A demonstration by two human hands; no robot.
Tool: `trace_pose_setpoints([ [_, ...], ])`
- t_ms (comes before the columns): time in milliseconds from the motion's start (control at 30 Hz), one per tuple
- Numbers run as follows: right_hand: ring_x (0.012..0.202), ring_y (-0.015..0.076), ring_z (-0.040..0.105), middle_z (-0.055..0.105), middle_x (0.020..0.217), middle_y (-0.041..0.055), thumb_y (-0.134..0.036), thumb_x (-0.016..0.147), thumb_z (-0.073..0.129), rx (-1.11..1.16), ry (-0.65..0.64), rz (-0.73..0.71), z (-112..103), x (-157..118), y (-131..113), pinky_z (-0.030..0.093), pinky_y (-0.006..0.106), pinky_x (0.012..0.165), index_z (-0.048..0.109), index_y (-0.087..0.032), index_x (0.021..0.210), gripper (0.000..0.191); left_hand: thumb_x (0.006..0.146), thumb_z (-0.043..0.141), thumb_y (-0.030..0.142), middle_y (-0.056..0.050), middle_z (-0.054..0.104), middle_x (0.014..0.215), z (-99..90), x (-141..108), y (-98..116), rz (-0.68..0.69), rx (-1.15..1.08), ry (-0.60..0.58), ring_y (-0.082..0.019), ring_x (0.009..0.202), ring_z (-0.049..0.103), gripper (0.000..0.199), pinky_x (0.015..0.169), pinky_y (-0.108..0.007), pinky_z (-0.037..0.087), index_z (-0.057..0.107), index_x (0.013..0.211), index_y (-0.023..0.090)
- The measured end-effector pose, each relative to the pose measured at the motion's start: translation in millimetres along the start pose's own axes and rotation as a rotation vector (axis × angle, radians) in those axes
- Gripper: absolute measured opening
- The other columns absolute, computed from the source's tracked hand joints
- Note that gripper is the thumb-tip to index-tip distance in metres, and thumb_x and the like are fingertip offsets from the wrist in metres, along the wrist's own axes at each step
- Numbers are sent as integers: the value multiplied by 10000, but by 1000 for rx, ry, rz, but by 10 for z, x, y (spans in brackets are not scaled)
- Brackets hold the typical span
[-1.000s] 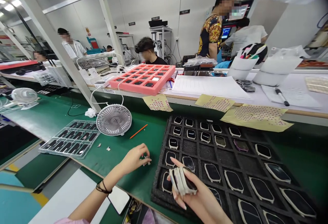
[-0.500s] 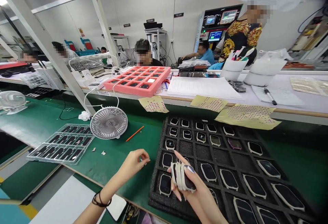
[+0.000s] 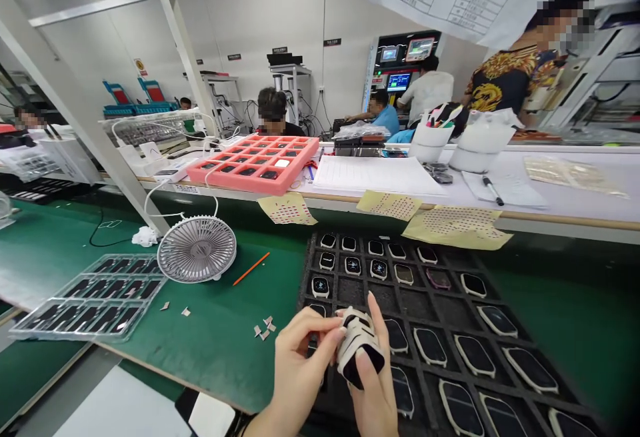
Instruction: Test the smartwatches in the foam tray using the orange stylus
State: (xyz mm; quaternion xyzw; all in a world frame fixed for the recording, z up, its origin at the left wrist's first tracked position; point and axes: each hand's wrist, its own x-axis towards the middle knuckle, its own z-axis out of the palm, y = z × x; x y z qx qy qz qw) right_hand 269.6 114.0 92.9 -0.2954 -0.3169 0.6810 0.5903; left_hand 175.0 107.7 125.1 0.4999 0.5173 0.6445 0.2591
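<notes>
In my right hand (image 3: 373, 384) is a stack of several smartwatches (image 3: 357, 340) with pale cases and dark screens, held on edge with the thumb on the nearest screen. My left hand (image 3: 305, 357) is closed in a pinch, thumb and index fingertips against the left side of the stack. Whatever lies between those fingertips is hidden. Beneath both hands is a black foam tray (image 3: 420, 300) whose compartments hold many smartwatches, some with lit screens. Several small pale scraps (image 3: 264, 328) lie on the green mat just left of my hands.
Left of the tray are an orange stick (image 3: 251, 268), a round fan (image 3: 197, 250) and a clear plastic tray (image 3: 95, 297) of dark parts. A shelf behind carries a pink foam tray (image 3: 295, 180), paper sheets (image 3: 373, 176) and white pen tubs (image 3: 431, 140). Co-workers sit and stand beyond.
My left hand has moved right from over the mat to the watch stack. The stack has tilted in my right hand. Scraps now show where my left hand was. The view has shifted.
</notes>
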Motion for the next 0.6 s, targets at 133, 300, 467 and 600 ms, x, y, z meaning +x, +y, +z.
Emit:
trace_pose_setpoints([
  [133,1202,269,493,545,1297,57,-443,808,674,-37,3,-19,-7,-19,3,304,425,1046,250,-328,1451,779,800,681,345,-19,581,645,38,-38,-24,-44,-15,24,-137,599,556,157,536,-232,470,744,786,202],
  [300,1247,282,437,488,1348,58,-475,782,687,-57,49,-64,-30,-34,12,253,419,1067,208,-329,1460,843,827,641,403,-35,592,661,114,-100,-67,-4,34,7,-156,631,570,214,560,-257,496,757,838,223],
  [467,1255,313,417,428,1387,76,-494,782,679,-45,76,-51,-51,-30,-41,243,463,1068,160,-337,1465,871,933,452,421,-110,590,1179,167,-191,-144,65,1,-122,-259,1083,584,326,837,-385,549,726,1022,268],
  [600,1276,331,387,378,1414,87,-509,762,696,-66,90,-70,-46,-43,-87,208,478,1081,203,-332,1444,860,956,422,366,-58,582,1236,196,-238,-230,84,-103,-147,-253,1319,396,299,1000,-419,466,683,1099,336],
])
